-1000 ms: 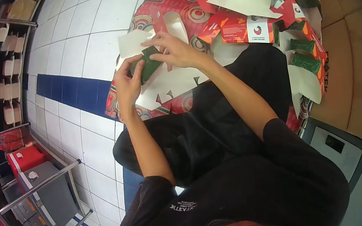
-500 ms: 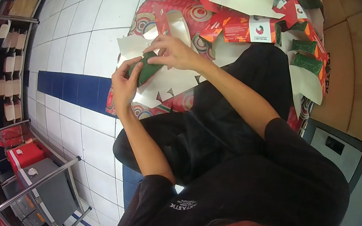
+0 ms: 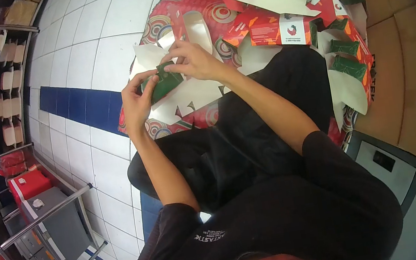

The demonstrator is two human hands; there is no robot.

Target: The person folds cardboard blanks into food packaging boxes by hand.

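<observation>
1. Two bare hands meet in the head view at one green panel, which sits between their fingertips, just above an opened carton sheet.
2. On the left hand, thumb and forefinger close narrowly on the panel's left side; how its other fingers stand is hard to tell.
3. On the right hand, thumb and fingertips pinch the panel's upper right corner, near the left fingertips but apart from them.
4. The panel is tilted, its printed face toward the camera. Its long lower edge slants from below the left thumb up to the right, beneath the right thumb; the narrower top end points away from the person, between both sets of fingers.
5. It looks like thin, smooth folding card, deep green with fine paler lines.
6. Beneath the fingers, the carton sheet spreads plain white, with small triangular notches along its near edge. A squarish white flap lies beyond the left fingertips; beyond the right ones are a narrow red strip and a rounded white flap.
7. Under all this runs a red cloth patterned with concentric rings.
8. Well to the right of the right fingers are heaped red cartons, glossy and printed, with green end flaps.
</observation>
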